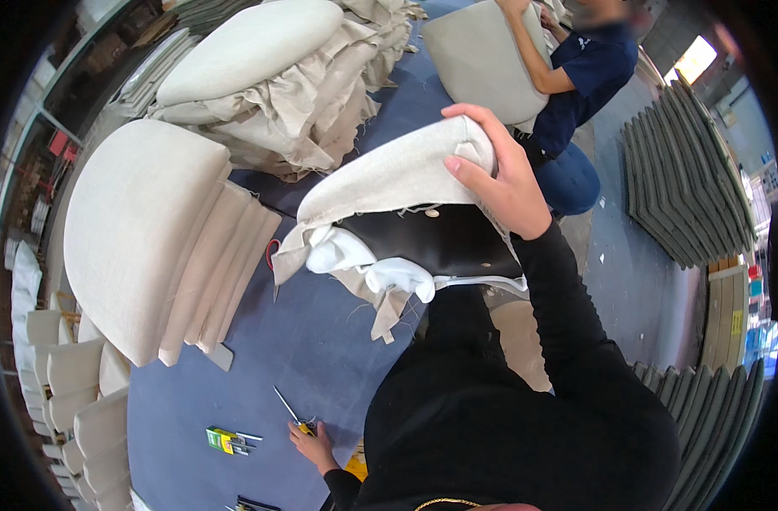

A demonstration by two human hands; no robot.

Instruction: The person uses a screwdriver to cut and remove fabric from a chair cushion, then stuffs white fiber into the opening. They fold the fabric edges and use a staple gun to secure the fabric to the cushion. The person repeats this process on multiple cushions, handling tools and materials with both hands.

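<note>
1. Beige and rounded, a cushion point(380, 175) is tilted up in front of the person, over the near edge of the blue tabletop point(261, 375); whether it rests there is hard to tell.
2. The right hand point(508, 179) is closed partway around the cushion's upper right end, the thumb on its near face and the fingers over the top.
3. A dark underside point(423, 234) faces the person. Frayed cloth hangs loose along the cushion's edge, and bunched white padding point(397, 279) shows at its lower left.
4. The left hand point(314, 447) is low on the tabletop, its fingers partly curled at the yellow-and-black handle of a thin metal tool point(287, 404); whether they grip it firmly, I cannot tell.
5. Just left of that tool lies a green-and-yellow box point(220, 439) with thin metal pieces at its right end.
6. Red-handled scissors point(272, 251) lie between the cushion and a stack of beige cushions point(142, 238).
7. Beyond that stack, another beige cushion point(253, 51) tops a heap of loose cloth point(304, 136).
8. Across the tabletop, a co-worker point(597, 94) in a dark blue shirt has hands on a beige panel point(483, 64).
9. Dark grey panels point(683, 175) stand stacked at the right.
</note>
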